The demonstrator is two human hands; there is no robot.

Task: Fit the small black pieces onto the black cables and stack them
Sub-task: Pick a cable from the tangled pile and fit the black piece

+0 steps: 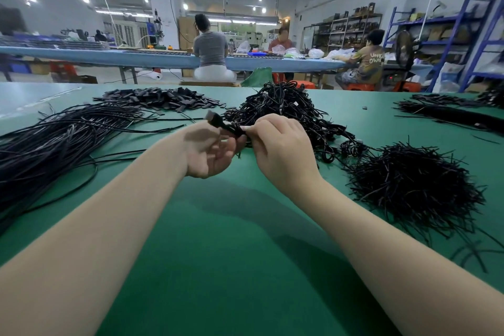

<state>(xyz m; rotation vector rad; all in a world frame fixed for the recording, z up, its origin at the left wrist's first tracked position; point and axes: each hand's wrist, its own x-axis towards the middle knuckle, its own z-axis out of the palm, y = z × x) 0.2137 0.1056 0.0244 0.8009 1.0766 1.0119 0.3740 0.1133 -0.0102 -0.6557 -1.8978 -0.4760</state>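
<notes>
Just in front of the tangled cable heap (286,109), we fit a piece.
Our left hand (210,150) cradles the small black piece (218,121); our right hand (278,142) pinches the cable end, which next needs seating, we judge.

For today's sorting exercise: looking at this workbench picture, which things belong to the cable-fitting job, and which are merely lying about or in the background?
Belongs to the job:
cable piece held between left hand and right hand
pile of small black pieces
long black cables
tangled cable heap
pile of short black strands

Just there:
blue shelving
standing fan
far blue table
</notes>
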